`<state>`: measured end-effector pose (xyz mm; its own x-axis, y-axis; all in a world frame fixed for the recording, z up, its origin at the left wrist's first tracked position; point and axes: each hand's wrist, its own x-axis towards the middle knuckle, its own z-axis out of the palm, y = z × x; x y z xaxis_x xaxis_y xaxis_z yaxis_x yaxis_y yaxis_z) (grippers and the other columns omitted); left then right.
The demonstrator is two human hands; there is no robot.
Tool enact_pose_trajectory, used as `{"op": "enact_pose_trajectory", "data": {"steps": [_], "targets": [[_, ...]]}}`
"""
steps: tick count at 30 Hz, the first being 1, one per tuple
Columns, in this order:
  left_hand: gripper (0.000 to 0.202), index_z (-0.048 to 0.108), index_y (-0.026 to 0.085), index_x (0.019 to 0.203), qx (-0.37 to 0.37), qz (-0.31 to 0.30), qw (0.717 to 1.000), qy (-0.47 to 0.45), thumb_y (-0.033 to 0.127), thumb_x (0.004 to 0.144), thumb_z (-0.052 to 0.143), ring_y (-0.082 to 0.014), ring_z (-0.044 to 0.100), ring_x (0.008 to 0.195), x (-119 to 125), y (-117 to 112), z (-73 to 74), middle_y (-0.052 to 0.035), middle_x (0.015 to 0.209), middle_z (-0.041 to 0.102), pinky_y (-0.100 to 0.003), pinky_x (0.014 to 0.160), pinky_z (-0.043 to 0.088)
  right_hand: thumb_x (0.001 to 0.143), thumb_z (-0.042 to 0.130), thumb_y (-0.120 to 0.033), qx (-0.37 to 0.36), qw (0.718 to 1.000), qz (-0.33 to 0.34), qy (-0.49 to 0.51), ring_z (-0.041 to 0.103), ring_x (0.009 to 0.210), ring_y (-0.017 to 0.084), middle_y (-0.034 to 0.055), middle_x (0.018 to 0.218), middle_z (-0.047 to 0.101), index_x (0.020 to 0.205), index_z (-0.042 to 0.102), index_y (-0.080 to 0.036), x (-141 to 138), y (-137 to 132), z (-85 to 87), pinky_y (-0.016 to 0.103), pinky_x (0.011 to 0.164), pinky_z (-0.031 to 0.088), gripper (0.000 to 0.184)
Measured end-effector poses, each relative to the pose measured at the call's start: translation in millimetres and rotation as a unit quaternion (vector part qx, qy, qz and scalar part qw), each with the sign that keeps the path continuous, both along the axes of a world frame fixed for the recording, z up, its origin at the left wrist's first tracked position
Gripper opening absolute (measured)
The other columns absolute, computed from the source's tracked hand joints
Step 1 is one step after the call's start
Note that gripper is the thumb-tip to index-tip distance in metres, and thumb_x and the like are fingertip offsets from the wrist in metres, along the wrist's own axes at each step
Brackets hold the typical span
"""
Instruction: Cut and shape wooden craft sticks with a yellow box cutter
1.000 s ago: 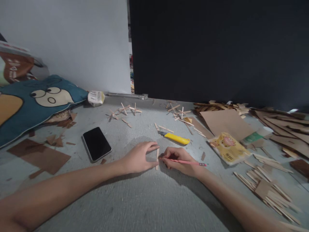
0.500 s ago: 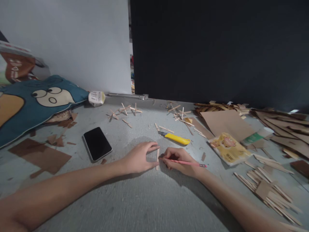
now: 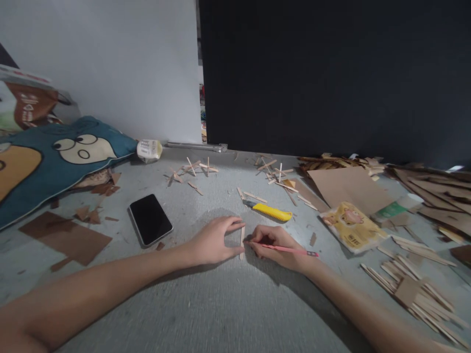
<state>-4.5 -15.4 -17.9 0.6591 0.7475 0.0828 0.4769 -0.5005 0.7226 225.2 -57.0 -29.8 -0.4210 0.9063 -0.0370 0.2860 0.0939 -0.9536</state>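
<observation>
A short wooden craft stick (image 3: 242, 240) lies on the grey floor in front of me. My left hand (image 3: 213, 241) pinches it between thumb and forefinger, holding it flat. My right hand (image 3: 275, 245) is closed round a pink pencil (image 3: 290, 250). The pencil tip touches the stick's right edge. Its other end points right.
A yellow utility knife (image 3: 271, 212) lies just behind my hands and a black phone (image 3: 150, 219) to the left. Loose sticks (image 3: 405, 289), cardboard sheets (image 3: 346, 185) and a yellow packet (image 3: 352, 226) crowd the right. A blue cushion (image 3: 55, 157) and brown card scraps (image 3: 66, 239) are at left.
Both hands hold their places on the stick and pencil. Only the view has shifted slightly, so everything sits a little further right in the picture.
</observation>
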Motion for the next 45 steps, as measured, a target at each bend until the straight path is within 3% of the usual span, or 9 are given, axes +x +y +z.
{"op": "enact_pose_trajectory", "data": {"steps": [8, 15, 25, 35, 38, 41, 45], "targets": [[0.065, 0.052, 0.02, 0.14, 0.015, -0.005, 1.0, -0.005, 0.028, 0.082, 0.08, -0.0307, 0.06, 0.136, -1, 1, -3.5, -0.0142, 0.142, 0.067, -0.05, 0.113, 0.045, 0.089, 0.07, -0.053, 0.016, 1.0, -0.003, 0.012, 0.047, 0.052, 0.01, -0.0029, 0.06, 0.057, 0.073, 0.052, -0.023, 0, 0, -2.8, 0.024, 0.048, 0.033, 0.038], [0.066, 0.053, 0.02, 0.139, 0.012, -0.004, 1.0, -0.005, 0.027, 0.08, 0.082, -0.0311, 0.059, 0.136, -1, 1, -3.3, -0.0142, 0.141, 0.068, -0.051, 0.113, 0.044, 0.092, 0.065, -0.06, 0.018, 0.999, -0.033, 0.021, 0.059, 0.055, 0.013, 0.0011, 0.065, 0.066, 0.08, 0.057, -0.022, 2, 0, -10.8, 0.025, 0.052, 0.045, 0.04], [0.069, 0.053, 0.02, 0.142, 0.0, 0.0, 1.0, 0.012, 0.031, 0.08, 0.082, -0.0323, 0.057, 0.138, -1, 1, 0.9, -0.0142, 0.144, 0.065, -0.05, 0.115, 0.043, 0.089, 0.07, -0.052, 0.004, 0.999, -0.033, 0.008, 0.058, 0.054, 0.013, -0.0006, 0.063, 0.065, 0.076, 0.055, -0.023, 1, -1, -2.9, 0.024, 0.051, 0.043, 0.035], [0.069, 0.056, 0.019, 0.142, 0.022, 0.001, 0.999, 0.025, 0.032, 0.081, 0.083, -0.0319, 0.058, 0.137, 0, 1, 0.6, -0.0138, 0.145, 0.065, -0.049, 0.115, 0.045, 0.089, 0.068, -0.058, 0.009, 0.999, -0.036, 0.003, 0.057, 0.053, 0.013, -0.0006, 0.062, 0.064, 0.076, 0.053, -0.024, 1, -1, -6.4, 0.024, 0.05, 0.044, 0.04], [0.059, 0.062, 0.017, 0.137, 0.085, -0.015, 0.996, 0.037, 0.037, 0.084, 0.081, -0.0311, 0.059, 0.136, -1, 0, -3.3, -0.0141, 0.143, 0.066, -0.047, 0.114, 0.047, 0.091, 0.065, -0.062, 0.017, 0.999, -0.041, 0.0, 0.057, 0.053, 0.013, 0.0004, 0.063, 0.065, 0.079, 0.056, -0.023, 2, -1, -8.6, 0.024, 0.05, 0.044, 0.042], [0.03, 0.073, 0.016, 0.119, 0.221, -0.054, 0.972, 0.058, 0.036, 0.099, 0.064, -0.0289, 0.059, 0.135, -1, -5, -8.3, -0.0133, 0.135, 0.071, -0.048, 0.117, 0.045, 0.092, 0.063, -0.063, 0.065, 0.995, -0.069, -0.01, 0.053, 0.053, 0.012, 0.001, 0.063, 0.064, 0.08, 0.058, -0.022, 5, -2, -12.2, 0.025, 0.05, 0.042, 0.044], [0.033, 0.072, 0.011, 0.118, 0.352, -0.046, 0.928, 0.112, 0.029, 0.107, 0.047, -0.0291, 0.067, 0.115, 1, -20, -11.4, -0.0162, 0.114, 0.075, -0.049, 0.104, 0.053, 0.092, 0.066, -0.059, 0.151, 0.977, -0.149, -0.012, 0.053, 0.059, 0.014, 0.0026, 0.069, 0.064, 0.083, 0.064, -0.021, 6, -3, -14.2, 0.026, 0.053, 0.041, 0.039]]}}
